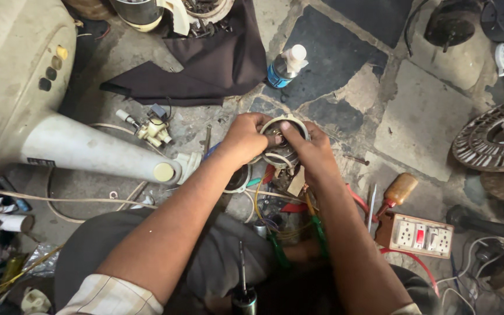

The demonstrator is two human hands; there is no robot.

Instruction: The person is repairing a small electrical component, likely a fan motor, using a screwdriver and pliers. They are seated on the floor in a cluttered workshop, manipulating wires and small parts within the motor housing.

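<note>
- Left hand (245, 139) + right hand (309, 153) both clamped on a round motor part (284, 140) w/ a pale ring rim, held mid-frame just above the floor (421, 116); fingers curled over its top edge, thumbs pressing in.
- Part's inside looks like dark windings – prob. a small fan motor; hands hide too much to be sure.
- Coloured wires (263, 201) (yellow, red, green) hang from under the part toward the lap.
- L of hands: cream fan pedestal (83, 149) lying on its side; small white valve-like fitting (153, 131) near it.
- Behind hands: dark cloth (217, 64), blue bottle w/ white cap (286, 67).
- R of right forearm: screwdriver w/ amber handle (398, 192), white switch/socket board (422, 234) just below it.
- Far R edge: round ribbed metal disc (491, 137).
</note>
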